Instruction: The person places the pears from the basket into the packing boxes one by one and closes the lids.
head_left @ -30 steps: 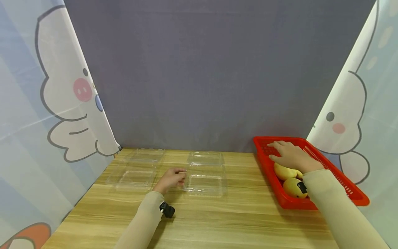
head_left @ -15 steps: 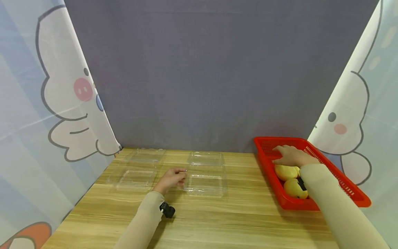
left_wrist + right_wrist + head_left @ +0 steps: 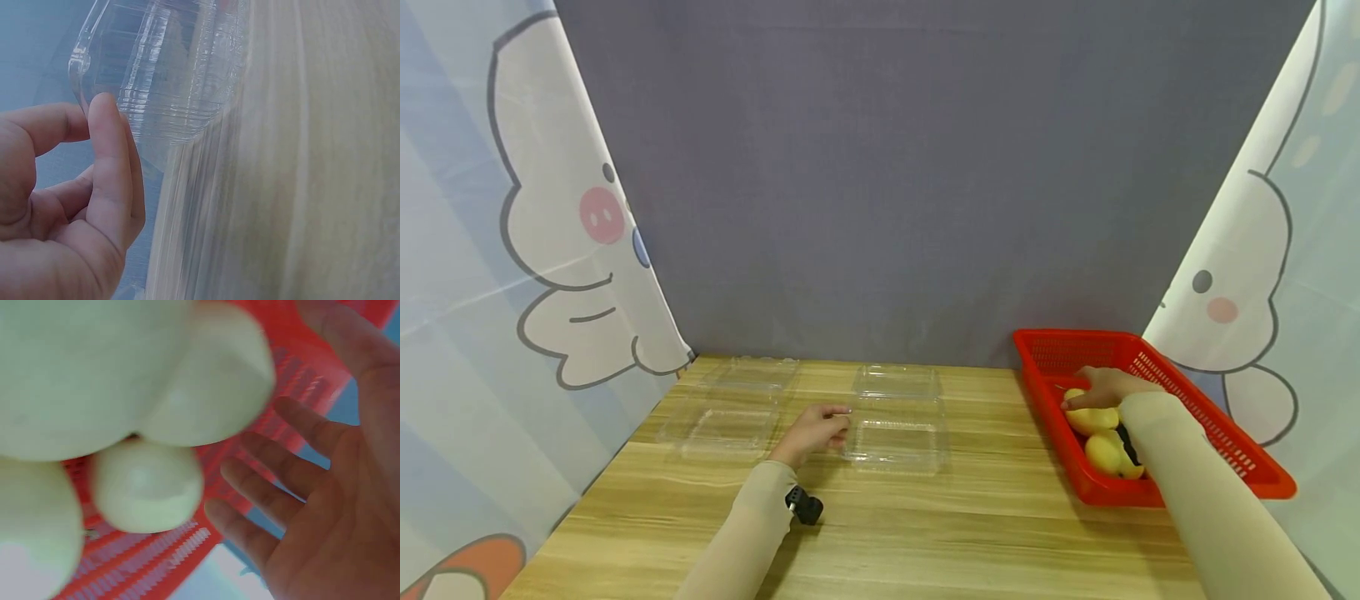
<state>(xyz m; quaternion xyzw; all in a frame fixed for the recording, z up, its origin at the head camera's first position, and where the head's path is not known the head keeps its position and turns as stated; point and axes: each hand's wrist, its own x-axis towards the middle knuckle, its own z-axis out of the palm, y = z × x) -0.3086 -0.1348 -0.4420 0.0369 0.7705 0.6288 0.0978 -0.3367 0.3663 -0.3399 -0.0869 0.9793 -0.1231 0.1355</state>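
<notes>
My left hand (image 3: pixel 808 435) pinches the left rim of a clear plastic clamshell box (image 3: pixel 895 463), which lies with its lid folded back on the table. The left wrist view shows the thumb and index finger at the rim of the box (image 3: pixel 150 69). My right hand (image 3: pixel 1105 389) reaches down into a red plastic basket (image 3: pixel 1120 494), over several yellow fruits (image 3: pixel 1103 454). In the right wrist view, the fingers of that hand (image 3: pixel 331 506) are spread beside a small round fruit (image 3: pixel 147 487), with a gap between them. Its palm is bare.
A second clear clamshell box (image 3: pixel 722 450) lies with its lid back on the left of the wooden table (image 3: pixel 925 533). Behind the table hangs a grey curtain (image 3: pixel 880 183). Printed cloths with cartoon figures close off both sides.
My right hand has come down from above the basket toward the fruits, its fingers now lower and closer to them. The left hand stays at the box rim.
</notes>
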